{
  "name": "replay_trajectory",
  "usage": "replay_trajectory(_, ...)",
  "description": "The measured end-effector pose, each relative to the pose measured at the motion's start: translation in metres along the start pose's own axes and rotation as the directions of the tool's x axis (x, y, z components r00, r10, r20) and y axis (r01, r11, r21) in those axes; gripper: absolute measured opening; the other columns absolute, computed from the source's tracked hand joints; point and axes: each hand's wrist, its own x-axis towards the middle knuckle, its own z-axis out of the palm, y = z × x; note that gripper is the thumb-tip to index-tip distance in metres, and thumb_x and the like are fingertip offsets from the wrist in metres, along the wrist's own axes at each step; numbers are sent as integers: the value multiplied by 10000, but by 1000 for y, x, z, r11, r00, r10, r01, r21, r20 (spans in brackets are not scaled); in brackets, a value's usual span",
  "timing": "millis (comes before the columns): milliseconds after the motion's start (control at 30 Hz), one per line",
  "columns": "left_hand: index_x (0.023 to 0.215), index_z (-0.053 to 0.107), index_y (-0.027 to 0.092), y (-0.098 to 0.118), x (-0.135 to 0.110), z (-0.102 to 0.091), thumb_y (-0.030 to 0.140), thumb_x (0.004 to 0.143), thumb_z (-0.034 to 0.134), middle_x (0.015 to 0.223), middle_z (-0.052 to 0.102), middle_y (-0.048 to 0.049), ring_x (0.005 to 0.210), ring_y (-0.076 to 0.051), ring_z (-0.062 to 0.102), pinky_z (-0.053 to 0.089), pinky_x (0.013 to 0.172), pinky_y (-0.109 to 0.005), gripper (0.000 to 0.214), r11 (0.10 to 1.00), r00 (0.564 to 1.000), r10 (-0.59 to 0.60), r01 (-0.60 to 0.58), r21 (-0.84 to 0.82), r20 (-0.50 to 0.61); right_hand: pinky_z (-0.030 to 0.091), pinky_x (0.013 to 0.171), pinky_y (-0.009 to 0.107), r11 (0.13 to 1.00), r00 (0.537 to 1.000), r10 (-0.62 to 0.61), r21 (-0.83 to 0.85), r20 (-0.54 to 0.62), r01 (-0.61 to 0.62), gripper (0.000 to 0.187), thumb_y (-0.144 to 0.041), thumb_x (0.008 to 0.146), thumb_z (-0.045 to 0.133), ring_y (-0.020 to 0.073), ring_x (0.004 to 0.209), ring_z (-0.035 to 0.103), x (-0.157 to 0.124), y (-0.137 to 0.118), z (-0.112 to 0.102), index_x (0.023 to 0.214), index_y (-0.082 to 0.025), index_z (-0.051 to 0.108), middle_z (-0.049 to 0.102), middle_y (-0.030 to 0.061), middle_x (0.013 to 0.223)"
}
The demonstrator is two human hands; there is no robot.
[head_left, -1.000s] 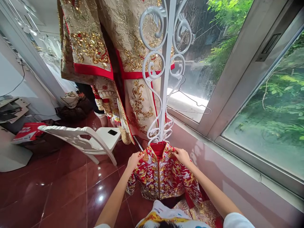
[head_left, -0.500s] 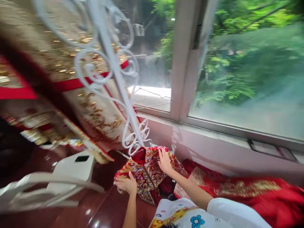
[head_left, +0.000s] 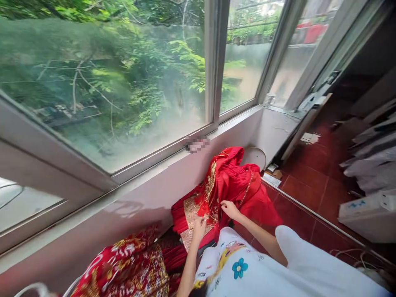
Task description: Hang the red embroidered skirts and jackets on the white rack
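A red garment with gold embroidery (head_left: 230, 183) lies heaped on the floor against the low wall under the window. My left hand (head_left: 199, 227) rests on its gold-patterned panel with the fingers curled into the cloth. My right hand (head_left: 229, 209) pinches a fold of the red fabric just to the right. A red and gold embroidered jacket (head_left: 130, 268) lies on the floor at the lower left, apart from both hands.
A wide window (head_left: 123, 95) with green trees outside runs above a pale sill (head_left: 148, 165). A round white object (head_left: 255, 156) stands in the corner. Red floor tiles (head_left: 306, 189) stretch right toward a white box (head_left: 368, 216) and grey hanging clothes (head_left: 371, 156).
My view has swung right, away from the white scrolled stand and hanging robes. Both hands let go of the embroidered jacket and moved onto the red garment heap by the wall.
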Motion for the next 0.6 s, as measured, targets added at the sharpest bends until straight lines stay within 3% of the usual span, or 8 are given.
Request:
replay_trajectory(133, 932, 615, 141, 81, 61, 5, 249, 815, 415, 1002, 668, -128, 963, -216, 626, 455, 925, -365, 256, 976, 977, 211, -213, 54, 36, 482, 832, 266, 995, 971, -2, 100, -240, 27, 361, -220, 867, 389, 164, 895, 649, 7, 7, -59, 1142, -166, 615, 687, 64, 1044)
replay_trajectory(233, 1054, 594, 129, 140, 102, 11, 234, 831, 437, 1111, 640, -131, 1047, -204, 589, 418, 981, -370, 292, 933, 938, 343, -346, 97, 44, 481, 856, 315, 992, 925, 28, 128, -380, 22, 385, -267, 869, 374, 192, 894, 641, 14, 19, -106, 1154, -167, 613, 673, 77, 1080)
replay_trajectory(367, 1265, 468, 113, 212, 154, 19, 240, 822, 495, 1362, 452, -159, 1305, -240, 366, 261, 1109, -401, 462, 867, 880, 474, -464, 181, -17, 396, 990, 360, 997, 811, 61, 78, -582, -19, 401, -226, 842, 380, 231, 1091, 549, 42, 44, -170, 1159, -127, 605, 607, 118, 1201)
replay_trajectory(433, 1310, 426, 119, 245, 176, 26, 273, 818, 522, 1422, 375, -162, 1348, -266, 284, 235, 1118, -412, 524, 816, 847, 531, -505, 282, -20, 335, 1043, 387, 997, 778, 66, 18, -624, -71, 422, -200, 812, 429, 256, 1216, 443, 66, 55, -198, 1196, -118, 583, 531, 131, 1301)
replay_trajectory(533, 1322, 402, 143, 284, 201, 47, 271, 793, 570, 1403, 392, -168, 1311, -285, 329, 287, 1076, -414, 570, 764, 859, 512, -471, 440, 31, 255, 1071, 476, 973, 869, 141, -96, -474, -210, 579, -198, 767, 524, 303, 1346, 254, 103, 68, -226, 1340, -140, 461, 373, 150, 1435)
replay_trajectory(600, 1276, 422, 114, 296, 209, 63, 219, 771, 584, 1340, 437, -210, 1263, -312, 381, 327, 1029, -444, 541, 790, 903, 430, -384, 477, 14, 257, 1048, 520, 956, 929, 190, -157, -317, -249, 691, -215, 706, 623, 331, 1330, 285, 122, 75, -233, 1368, -158, 434, 401, 166, 1412)
